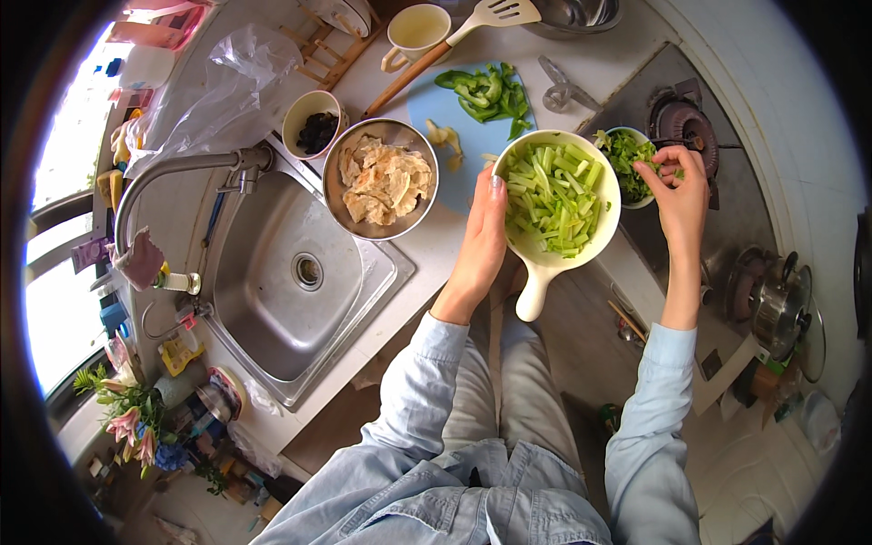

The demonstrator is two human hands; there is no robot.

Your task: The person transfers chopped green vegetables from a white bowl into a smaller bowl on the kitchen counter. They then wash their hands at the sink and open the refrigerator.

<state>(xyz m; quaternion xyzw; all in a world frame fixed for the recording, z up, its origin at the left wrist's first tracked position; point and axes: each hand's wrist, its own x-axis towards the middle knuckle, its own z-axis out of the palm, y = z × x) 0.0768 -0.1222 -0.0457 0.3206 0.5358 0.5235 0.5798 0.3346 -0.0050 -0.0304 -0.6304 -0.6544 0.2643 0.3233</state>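
My left hand (482, 248) grips the left side of a cream handled bowl (537, 289) full of chopped celery stalks (558, 197), its handle towards me. My right hand (678, 184) is over a small bowl of green leaves (625, 160), thumb and fingers pinched on a bit of leaf. Behind the celery bowl lies a light blue cutting board (460, 174) with sliced green pepper (487, 95) and pale yellowish slices (446, 139). A steel bowl (381, 235) of pale, browned pieces of food stands left of my left hand.
A steel sink (293, 272) with a curved faucet (177, 160) is at left. Behind stand a small bowl of dark food (317, 133), a mug (417, 30) and a slotted turner (422, 71). At right are a gas burner (688, 129) and a glass-lidded pot (780, 306).
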